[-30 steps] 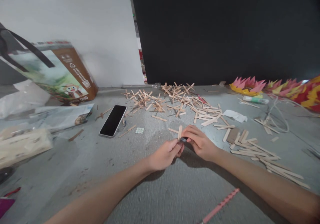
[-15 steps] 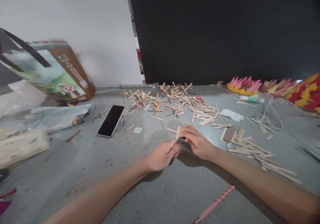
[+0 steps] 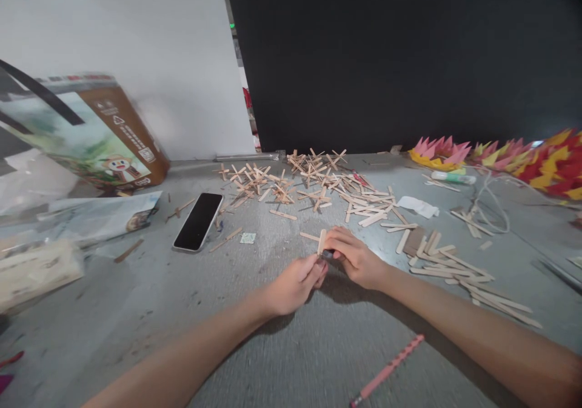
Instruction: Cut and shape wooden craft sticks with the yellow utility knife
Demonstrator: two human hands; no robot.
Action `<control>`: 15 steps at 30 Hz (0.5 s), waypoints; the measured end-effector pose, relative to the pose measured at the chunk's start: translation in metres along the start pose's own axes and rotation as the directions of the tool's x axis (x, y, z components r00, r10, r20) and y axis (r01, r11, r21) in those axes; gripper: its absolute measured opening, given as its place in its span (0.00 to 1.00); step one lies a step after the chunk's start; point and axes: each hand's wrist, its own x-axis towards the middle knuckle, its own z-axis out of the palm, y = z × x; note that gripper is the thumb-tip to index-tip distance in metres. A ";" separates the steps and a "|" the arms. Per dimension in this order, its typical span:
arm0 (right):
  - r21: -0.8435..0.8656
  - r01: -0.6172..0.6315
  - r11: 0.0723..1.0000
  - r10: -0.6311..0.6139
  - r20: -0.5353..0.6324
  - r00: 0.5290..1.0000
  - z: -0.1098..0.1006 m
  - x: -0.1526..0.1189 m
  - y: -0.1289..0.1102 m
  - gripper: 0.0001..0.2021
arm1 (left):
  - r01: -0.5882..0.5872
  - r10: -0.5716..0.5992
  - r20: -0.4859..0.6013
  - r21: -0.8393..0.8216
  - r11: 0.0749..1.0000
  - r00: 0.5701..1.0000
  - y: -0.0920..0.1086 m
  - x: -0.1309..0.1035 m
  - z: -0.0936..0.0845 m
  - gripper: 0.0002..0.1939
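My left hand (image 3: 297,280) is closed on a wooden craft stick (image 3: 322,242) that stands up from the fingertips. A second stick (image 3: 310,236) points left behind it; the joint between them is hidden by the fingers. My right hand (image 3: 352,255) touches the left fingertips and pinches a small dark object (image 3: 327,254), mostly covered by its fingers. Beyond the hands lie crossed sticks (image 3: 259,180) in a heap, with loose sticks (image 3: 370,205) to their right.
A phone (image 3: 199,221) lies left of the hands, near a printed bag (image 3: 116,141). More sticks (image 3: 454,268) lie at the right, with a glue stick (image 3: 453,177) and paper crowns (image 3: 439,152) farther back. A pink pencil (image 3: 388,371) rests in front.
The view has shifted slightly, so the tabletop things appear a little farther left. Both hands keep nearly the same pose and hold.
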 end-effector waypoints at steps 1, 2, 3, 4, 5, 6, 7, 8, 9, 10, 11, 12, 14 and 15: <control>0.001 -0.003 1.000 0.003 0.001 1.000 0.000 0.000 0.000 0.09 | -0.002 0.002 -0.004 -0.002 1.000 1.000 0.001 0.000 0.000 0.18; 0.002 -0.005 1.000 0.005 0.000 1.000 0.001 0.000 0.001 0.09 | -0.006 0.006 -0.007 -0.002 1.000 1.000 0.001 -0.001 0.000 0.19; 0.005 -0.006 1.000 0.006 0.000 1.000 0.001 -0.001 0.001 0.09 | -0.012 0.012 -0.009 -0.001 1.000 1.000 0.002 -0.001 0.000 0.19; 0.008 -0.007 1.000 0.007 -0.001 1.000 0.001 0.000 0.001 0.09 | -0.016 0.016 -0.011 0.001 1.000 1.000 0.002 -0.001 0.000 0.19; 0.012 -0.005 1.000 0.005 -0.004 1.000 0.001 0.000 0.001 0.09 | -0.016 0.016 -0.012 0.004 1.000 1.000 0.003 -0.002 0.000 0.20; 0.016 -0.003 1.000 0.003 -0.006 1.000 0.001 0.000 0.001 0.09 | -0.014 0.014 -0.014 0.006 1.000 1.000 0.003 -0.002 0.000 0.20; 0.019 -0.001 1.000 0.001 -0.007 1.000 0.001 0.000 0.001 0.09 | -0.012 0.012 -0.017 0.006 1.000 1.000 0.003 -0.002 0.000 0.20; 0.022 -0.002 1.000 0.002 -0.008 1.000 0.001 0.000 0.001 0.09 | -0.011 0.011 -0.019 0.003 1.000 1.000 0.003 -0.002 0.001 0.20; 0.025 -0.004 1.000 0.004 -0.008 1.000 0.001 0.000 0.000 0.09 | -0.013 0.012 -0.022 -0.002 1.000 1.000 0.003 -0.002 0.001 0.20; 0.027 -0.005 1.000 0.005 -0.007 1.000 0.001 0.000 0.000 0.09 | -0.014 0.014 -0.023 -0.006 1.000 1.000 0.003 -0.002 0.001 0.19; 0.030 -0.007 1.000 0.007 -0.006 1.000 0.001 0.000 0.000 0.09 | -0.015 0.015 -0.024 -0.008 1.000 1.000 0.002 -0.002 0.001 0.19; 0.032 -0.010 0.999 0.010 -0.005 1.000 0.002 -0.001 0.000 0.10 | -0.015 0.015 -0.026 -0.008 1.000 1.000 0.002 -0.002 0.001 0.19; 0.032 -0.015 0.999 0.015 -0.001 1.000 0.002 -0.001 0.001 0.10 | -0.011 0.011 -0.026 -0.002 1.000 1.000 0.001 -0.002 0.001 0.20; 0.032 -0.016 0.999 0.016 0.001 1.000 0.002 -0.002 0.001 0.09 | -0.011 0.011 -0.024 0.001 1.000 1.000 0.000 -0.001 0.001 0.20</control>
